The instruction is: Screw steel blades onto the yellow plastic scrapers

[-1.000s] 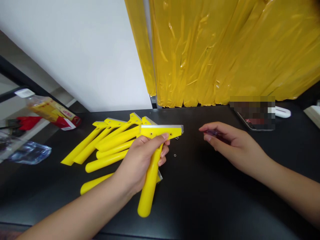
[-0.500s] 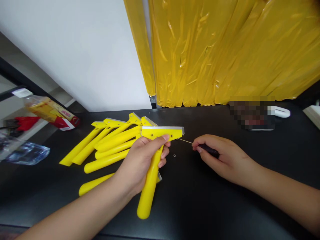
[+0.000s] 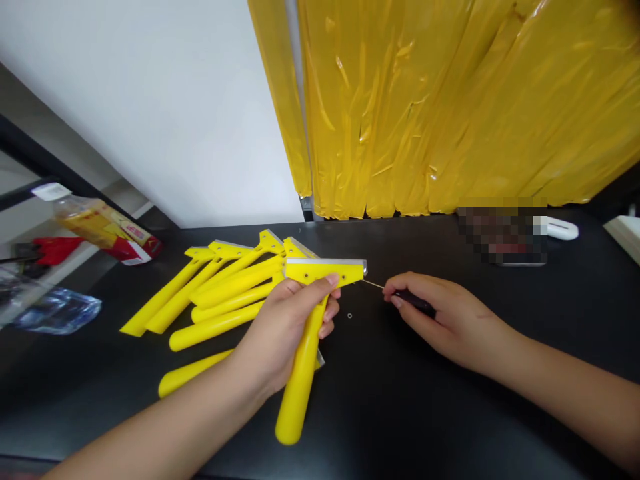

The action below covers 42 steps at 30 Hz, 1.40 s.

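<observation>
My left hand (image 3: 295, 320) is wrapped round a yellow scraper (image 3: 300, 380), thumb pressed on its flat head just below the metal blade strip. Two small holes show in that head. In my right hand (image 3: 445, 313) is a screwdriver (image 3: 414, 302) with a dark handle; its thin shaft points left towards the head's right end. Whether the tip touches the scraper I cannot tell. A tiny metal nut or washer (image 3: 349, 316) lies on the black table below the shaft. Several more yellow scrapers (image 3: 220, 313) lie to the left, some partly hidden by my left arm.
A drink bottle (image 3: 107, 227) with a white cap leans at the left, near a clear blue plastic item (image 3: 60, 310) and a red object (image 3: 60, 250). At the back right are a blurred-out object (image 3: 505, 230) and a white rounded item (image 3: 563, 228). Yellow plastic sheeting (image 3: 425, 107) hangs behind.
The view has shifted slightly, so everything sits a little lower. The screwdriver shaft now appears nearer the upper right end of the scraper head. Both hands keep their hold.
</observation>
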{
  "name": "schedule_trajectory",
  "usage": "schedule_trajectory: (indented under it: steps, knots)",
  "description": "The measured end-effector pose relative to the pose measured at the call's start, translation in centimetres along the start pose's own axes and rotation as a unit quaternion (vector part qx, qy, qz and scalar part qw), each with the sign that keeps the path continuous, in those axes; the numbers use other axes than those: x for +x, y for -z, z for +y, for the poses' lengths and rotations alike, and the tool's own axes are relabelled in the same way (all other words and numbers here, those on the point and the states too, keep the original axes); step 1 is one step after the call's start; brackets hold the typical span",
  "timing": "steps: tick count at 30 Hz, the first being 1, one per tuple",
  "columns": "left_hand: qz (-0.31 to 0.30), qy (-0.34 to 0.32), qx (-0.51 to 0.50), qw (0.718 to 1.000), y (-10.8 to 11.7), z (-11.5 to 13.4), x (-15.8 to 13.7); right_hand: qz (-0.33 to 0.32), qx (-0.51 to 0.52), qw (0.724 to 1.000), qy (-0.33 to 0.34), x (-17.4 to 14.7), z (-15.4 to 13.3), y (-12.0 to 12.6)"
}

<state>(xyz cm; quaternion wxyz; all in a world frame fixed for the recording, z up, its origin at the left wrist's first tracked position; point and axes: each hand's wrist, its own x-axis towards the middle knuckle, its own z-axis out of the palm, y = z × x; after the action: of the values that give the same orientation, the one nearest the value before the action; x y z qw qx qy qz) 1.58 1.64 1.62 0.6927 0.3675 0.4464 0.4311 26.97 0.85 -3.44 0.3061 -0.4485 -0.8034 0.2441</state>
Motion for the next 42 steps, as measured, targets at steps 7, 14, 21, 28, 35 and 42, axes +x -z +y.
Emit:
schedule_trajectory:
  steps: [7, 14, 21, 28, 35, 42]
  knots:
    - [0.011, 0.000, -0.034, 0.999, 0.1, -0.2, 0.2, 0.014, -0.007, 1.000, -0.002, -0.3, -0.4, 0.7]
    - [0.004, 0.000, -0.049, 0.999, 0.0, -0.3, 0.1, 0.060, 0.015, 0.998, -0.008, -1.2, -2.5, 2.8]
    - [-0.038, 0.046, -0.065, 0.996, -0.1, -1.2, -0.3, 0.091, 0.045, 0.995, 0.004, -2.4, -4.6, 4.0]
    - [-0.022, 0.042, -0.064, 0.997, -0.3, -1.2, -0.4, 0.086, 0.086, 0.992, -0.032, -2.2, -4.5, 3.8]
    - [-0.013, 0.039, -0.061, 0.997, 0.0, -1.1, -0.1, 0.071, 0.061, 0.995, -0.026, -1.7, -3.8, 2.9]
    - [-0.018, 0.035, -0.051, 0.998, -0.1, -1.2, -0.1, 0.065, 0.023, 0.997, 0.028, -1.2, -3.1, 2.6]
